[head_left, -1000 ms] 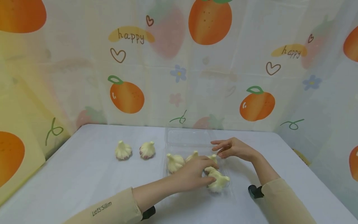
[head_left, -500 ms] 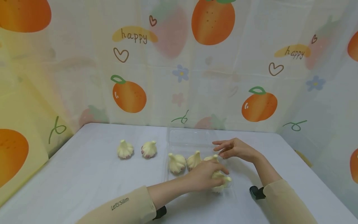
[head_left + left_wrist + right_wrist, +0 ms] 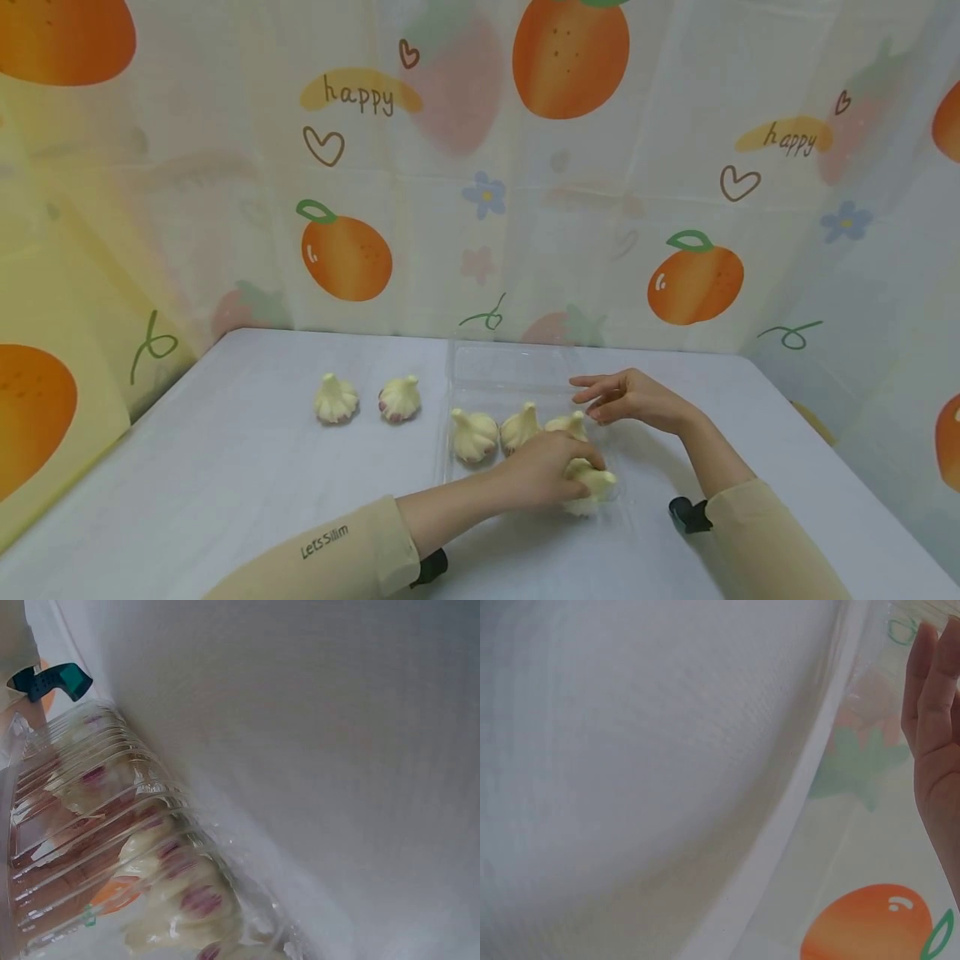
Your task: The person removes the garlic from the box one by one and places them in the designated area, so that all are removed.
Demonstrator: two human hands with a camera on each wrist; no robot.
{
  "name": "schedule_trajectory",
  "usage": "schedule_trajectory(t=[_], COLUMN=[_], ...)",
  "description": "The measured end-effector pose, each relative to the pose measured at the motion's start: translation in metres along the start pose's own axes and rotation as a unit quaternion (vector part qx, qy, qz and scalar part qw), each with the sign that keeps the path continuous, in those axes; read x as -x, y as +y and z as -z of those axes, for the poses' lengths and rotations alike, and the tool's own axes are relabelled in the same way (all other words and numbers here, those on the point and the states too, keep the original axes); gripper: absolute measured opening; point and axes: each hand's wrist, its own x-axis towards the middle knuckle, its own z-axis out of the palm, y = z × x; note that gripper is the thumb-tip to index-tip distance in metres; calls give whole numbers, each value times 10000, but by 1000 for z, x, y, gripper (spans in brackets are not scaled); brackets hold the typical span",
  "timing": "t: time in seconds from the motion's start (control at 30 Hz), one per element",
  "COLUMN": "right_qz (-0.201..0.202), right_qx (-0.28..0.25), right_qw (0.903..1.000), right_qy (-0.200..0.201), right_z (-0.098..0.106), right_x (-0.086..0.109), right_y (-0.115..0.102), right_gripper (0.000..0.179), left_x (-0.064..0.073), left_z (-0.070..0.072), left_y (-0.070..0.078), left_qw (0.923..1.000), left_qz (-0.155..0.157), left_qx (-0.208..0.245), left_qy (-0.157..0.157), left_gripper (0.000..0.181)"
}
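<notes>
With our left hand [image 3: 536,473] we grip a bulb [image 3: 597,482], likely steadying it, by the box [image 3: 513,367]'s near right corner; our right hand [image 3: 636,398] holds nothing.

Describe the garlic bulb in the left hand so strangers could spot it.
On the white table stands an open clear box. In its near right corner, the left hand grips the garlic bulb. Its stem points right; the bulbs behind point theirs mostly upward.

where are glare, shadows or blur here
Head view: soft shadows on the white tabletop near the left hand; left wrist view: glare streaks on the ribbed plastic container, garlic bulbs soft behind; right wrist view: dim, tabletop blurry, printed orange crisper.
</notes>
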Motion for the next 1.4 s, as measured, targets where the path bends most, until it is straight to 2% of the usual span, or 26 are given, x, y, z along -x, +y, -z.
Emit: schedule_trajectory(t=[0.83, 1.4], right_qz=[10, 6], right_qx=[101, 62], right_qw=[9999, 10000], right_qy=[43, 7], right_z=[0, 0], right_x=[1, 0], right_y=[-3, 0], right_gripper=[38, 39], left_x=[1, 4], left_z=[3, 5], left_y=[-1, 0], left_qw=[9999, 9997], left_qz=[86, 33], left_qx=[68, -181], left_qy=[-44, 186], left_gripper=[33, 34])
